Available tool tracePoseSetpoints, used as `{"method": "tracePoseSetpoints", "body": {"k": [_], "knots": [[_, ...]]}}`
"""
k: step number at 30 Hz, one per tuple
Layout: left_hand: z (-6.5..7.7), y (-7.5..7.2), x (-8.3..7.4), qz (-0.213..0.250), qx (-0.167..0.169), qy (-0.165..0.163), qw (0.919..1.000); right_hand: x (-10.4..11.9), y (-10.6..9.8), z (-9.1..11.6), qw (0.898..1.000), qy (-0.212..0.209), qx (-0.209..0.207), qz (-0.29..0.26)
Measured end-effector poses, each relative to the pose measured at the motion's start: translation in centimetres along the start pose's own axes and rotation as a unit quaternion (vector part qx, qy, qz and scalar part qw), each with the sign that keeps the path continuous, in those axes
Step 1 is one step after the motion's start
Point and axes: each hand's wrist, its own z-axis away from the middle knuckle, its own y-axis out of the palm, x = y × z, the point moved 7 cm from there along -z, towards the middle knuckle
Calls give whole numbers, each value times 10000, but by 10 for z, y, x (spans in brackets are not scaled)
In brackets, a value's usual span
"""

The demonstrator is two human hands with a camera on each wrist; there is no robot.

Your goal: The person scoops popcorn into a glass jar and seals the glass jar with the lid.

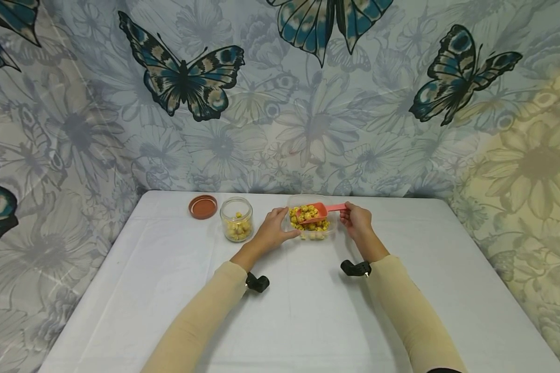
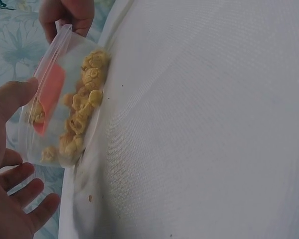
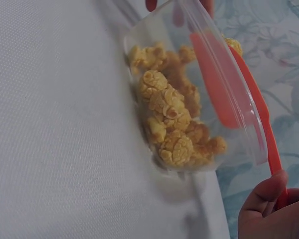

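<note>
A clear plastic container (image 1: 332,228) of yellow popcorn (image 1: 303,226) stands near the table's far edge. My left hand (image 1: 271,230) holds its left end, the thumb (image 2: 25,92) at the near rim and the fingers spread about the side. With my right hand (image 1: 358,220) I pinch the handle of a coral-red scoop (image 1: 321,210). The scoop's bowl lies inside the container, seen through the wall in both wrist views, with popcorn (image 1: 307,211) in it. Left of my left hand is a glass jar (image 1: 236,204), lidless and partly filled with popcorn.
A brown round lid (image 1: 203,206) lies left of the jar. White cloth covers the table (image 1: 303,311), and a butterfly-patterned backdrop (image 1: 261,129) rises right behind its far edge. A few crumbs (image 2: 90,198) dot the cloth near the container.
</note>
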Motion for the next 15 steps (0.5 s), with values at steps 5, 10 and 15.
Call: {"method": "tracePoseSetpoints", "body": {"k": [5,10,15], "knots": [[1,-2,0,33,21,16,10000,2,1,2,10000,28,-72,-53],[2,-3,0,56,47,70,9999,5,2,3,9999,18,-51,-106],[3,-5,-2,-47,69,59,9999,7,4,4,9999,-26,-7,-144]]}}
